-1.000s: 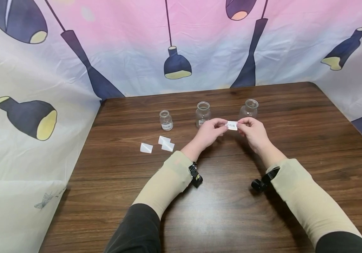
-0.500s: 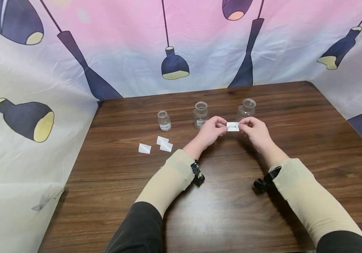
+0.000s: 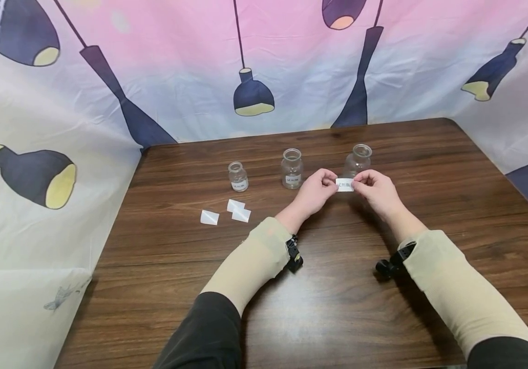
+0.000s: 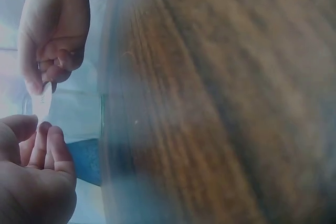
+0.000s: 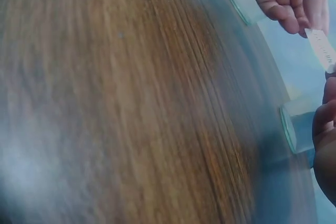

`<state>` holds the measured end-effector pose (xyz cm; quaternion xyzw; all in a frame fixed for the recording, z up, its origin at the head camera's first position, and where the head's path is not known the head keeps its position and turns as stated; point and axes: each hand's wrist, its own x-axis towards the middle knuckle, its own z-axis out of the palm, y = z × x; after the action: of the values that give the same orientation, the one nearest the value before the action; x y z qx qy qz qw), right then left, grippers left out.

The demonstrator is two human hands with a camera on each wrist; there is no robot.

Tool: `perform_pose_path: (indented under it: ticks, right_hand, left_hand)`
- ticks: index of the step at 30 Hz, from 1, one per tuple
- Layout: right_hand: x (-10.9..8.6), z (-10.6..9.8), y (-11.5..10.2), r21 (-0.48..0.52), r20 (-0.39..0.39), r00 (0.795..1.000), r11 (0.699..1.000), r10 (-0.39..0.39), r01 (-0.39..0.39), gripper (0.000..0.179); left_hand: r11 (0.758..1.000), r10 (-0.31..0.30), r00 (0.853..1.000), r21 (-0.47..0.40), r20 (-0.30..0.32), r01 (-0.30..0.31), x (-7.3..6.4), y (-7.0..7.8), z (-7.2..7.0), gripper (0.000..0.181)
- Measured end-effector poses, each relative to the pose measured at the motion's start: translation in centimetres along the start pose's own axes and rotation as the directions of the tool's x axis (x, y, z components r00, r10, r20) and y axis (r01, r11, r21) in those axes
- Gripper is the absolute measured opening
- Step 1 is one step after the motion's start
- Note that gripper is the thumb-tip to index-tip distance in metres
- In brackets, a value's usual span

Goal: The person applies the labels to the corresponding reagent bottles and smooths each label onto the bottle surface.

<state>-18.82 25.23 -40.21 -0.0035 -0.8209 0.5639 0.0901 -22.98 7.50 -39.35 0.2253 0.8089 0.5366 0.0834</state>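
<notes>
A small white label (image 3: 344, 185) with printed dark characters is stretched between both hands, in front of the right-hand glass bottle (image 3: 357, 160). My left hand (image 3: 313, 193) pinches its left end between thumb and fingers, and my right hand (image 3: 377, 193) pinches the right end. In the left wrist view the label (image 4: 42, 103) is seen nearly edge-on between the fingertips. The right-hand bottle stands just behind the label, its lower part hidden. A middle glass bottle (image 3: 292, 166) and a smaller one (image 3: 238, 178) each carry a similar white label on the front.
Several pieces of white paper lie on the left of the brown wooden table (image 3: 162, 266): a single piece (image 3: 209, 217) and two overlapping ones (image 3: 240, 214). A printed cloth curtain (image 3: 190, 61) hangs along the table's back and left edges.
Both hands have moved slightly right with the label, now closer in front of the right-hand bottle. The middle bottle's label has come into full view. The head view has shifted a little.
</notes>
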Motion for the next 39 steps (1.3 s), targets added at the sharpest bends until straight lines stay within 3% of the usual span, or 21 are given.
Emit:
perform_pose_path:
  ticks: [9,15,25,39]
  right_hand:
    - [-0.3,-1.3,-0.5,0.039,-0.051,0.999,0.999,0.007,-0.005,0.013]
    - [-1.3,-1.8,-2.2,-0.025,-0.065,0.998,1.000,0.003,-0.004,0.014]
    - [0.3,-2.4,1.6,-0.104,-0.089,0.996,0.995,-0.012,0.002,0.017]
    - [0.9,-2.3,2.5,-0.154,-0.108,0.994,0.988,-0.029,0.013,0.016]
  left_hand:
    - [0.997,-0.013,0.999,0.074,0.038,0.010,0.6,0.9,0.6,0.020]
    - [0.998,-0.012,0.998,0.067,0.057,0.008,0.9,1.2,1.4,0.023]
    - [0.996,-0.020,0.994,0.085,0.104,0.011,1.1,1.1,1.9,0.029]
    - [0.997,-0.036,0.990,0.068,0.139,0.027,1.1,0.7,2.2,0.036]
